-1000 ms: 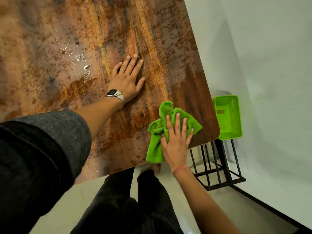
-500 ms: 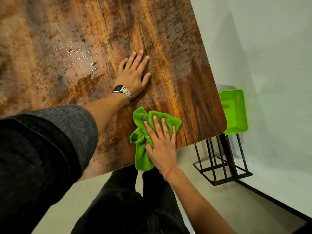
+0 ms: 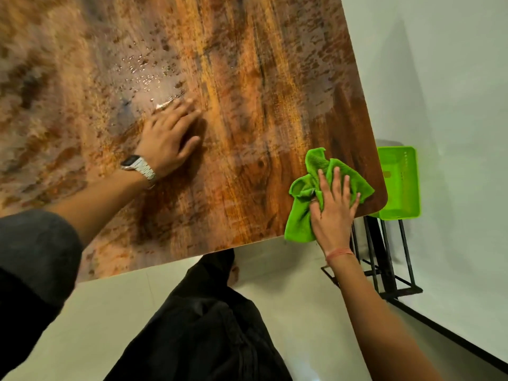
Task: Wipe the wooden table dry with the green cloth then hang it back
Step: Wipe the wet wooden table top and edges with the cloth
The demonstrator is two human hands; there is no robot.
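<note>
Worktop (image 3: 247,133) middle's wide open between the left hand (image 3: 167,141) and green cloth (image 3: 305,215); only water drops (image 3: 148,75) up top.

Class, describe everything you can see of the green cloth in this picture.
The green cloth is bright lime, with a fine ribbed weave like microfibre. It lies crumpled in loose folds on the wooden table, at the near right corner. One end hangs slightly over the table's near edge. The right hand presses flat on its middle, fingers spread, covering part of it. The left hand rests apart from it.

R hand (image 3: 331,209) + green cloth (image 3: 316,188) slid right to table corner (image 3: 380,199).
</note>
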